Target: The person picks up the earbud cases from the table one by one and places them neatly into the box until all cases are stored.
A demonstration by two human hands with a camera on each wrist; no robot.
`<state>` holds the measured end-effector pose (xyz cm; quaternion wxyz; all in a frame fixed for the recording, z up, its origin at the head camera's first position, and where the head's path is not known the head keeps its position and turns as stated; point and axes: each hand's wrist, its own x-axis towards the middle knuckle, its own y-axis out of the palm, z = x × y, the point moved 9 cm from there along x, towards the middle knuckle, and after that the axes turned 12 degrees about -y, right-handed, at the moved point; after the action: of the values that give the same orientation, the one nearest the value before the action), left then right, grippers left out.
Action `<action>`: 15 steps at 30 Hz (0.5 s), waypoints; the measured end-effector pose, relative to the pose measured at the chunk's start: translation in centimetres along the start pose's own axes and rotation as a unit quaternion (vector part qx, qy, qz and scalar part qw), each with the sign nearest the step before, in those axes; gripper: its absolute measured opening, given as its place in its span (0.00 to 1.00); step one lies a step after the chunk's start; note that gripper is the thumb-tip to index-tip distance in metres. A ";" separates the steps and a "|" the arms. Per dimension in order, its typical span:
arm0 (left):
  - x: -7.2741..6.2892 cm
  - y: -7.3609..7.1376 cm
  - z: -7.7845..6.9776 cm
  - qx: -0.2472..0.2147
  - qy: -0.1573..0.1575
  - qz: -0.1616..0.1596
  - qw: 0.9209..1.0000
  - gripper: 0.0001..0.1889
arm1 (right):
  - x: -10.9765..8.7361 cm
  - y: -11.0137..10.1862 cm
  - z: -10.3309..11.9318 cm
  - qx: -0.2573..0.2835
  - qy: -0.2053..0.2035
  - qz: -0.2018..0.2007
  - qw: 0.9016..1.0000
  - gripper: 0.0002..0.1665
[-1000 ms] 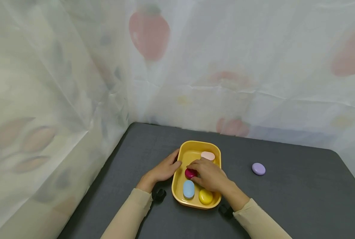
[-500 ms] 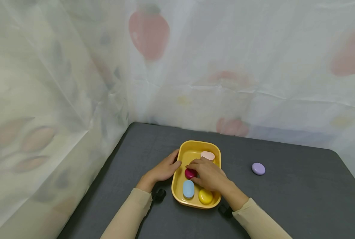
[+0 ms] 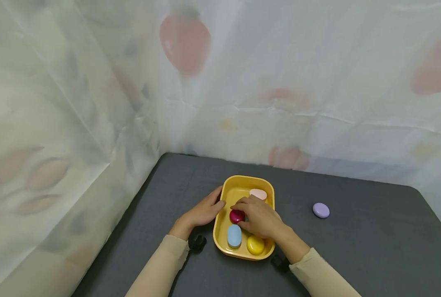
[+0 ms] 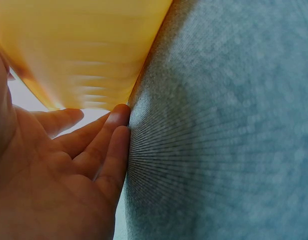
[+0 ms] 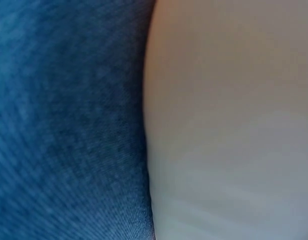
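Note:
A yellow tray (image 3: pixel 239 182) lies on the dark table in the head view. My left hand (image 3: pixel 202 210) rests along its left side, thumb on the rim. In the left wrist view the left hand's (image 4: pixel 68 160) fingers lie nearly straight beside the tray's outer wall (image 4: pixel 88 45). My right hand (image 3: pixel 260 216) reaches into the tray and pinches a glossy dark red round piece (image 3: pixel 237 216) between thumb and fingers. A light blue oval piece (image 3: pixel 234 236) and a yellow round piece (image 3: pixel 255 245) sit nearer me. A pale pink oval piece (image 3: pixel 258 194) lies beyond the right hand.
A lilac round piece (image 3: pixel 321 210) lies on the table (image 3: pixel 373 239) to the right of the tray. A patterned curtain (image 3: pixel 298 82) hangs behind the table and along its left side. The right wrist view shows only a dark blue surface (image 5: pixel 68 120) and a blurred pale shape.

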<state>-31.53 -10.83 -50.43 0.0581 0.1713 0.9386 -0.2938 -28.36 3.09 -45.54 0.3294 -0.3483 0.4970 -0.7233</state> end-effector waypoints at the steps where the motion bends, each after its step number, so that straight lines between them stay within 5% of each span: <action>1: 0.0 0.0 0.0 0.000 0.000 0.001 1.000 0.32 | 0.0 0.0 0.0 0.001 -0.001 -0.002 1.000 0.26; 15: 0.1 0.1 0.2 0.005 -0.004 -0.003 1.000 0.32 | -0.5 -0.9 0.1 0.024 -0.012 -0.045 0.999 0.27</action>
<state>-31.60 -10.86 -50.63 0.0602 0.1679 0.9374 -0.2990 -28.12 3.65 -44.77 0.3110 -0.3708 0.4592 -0.7449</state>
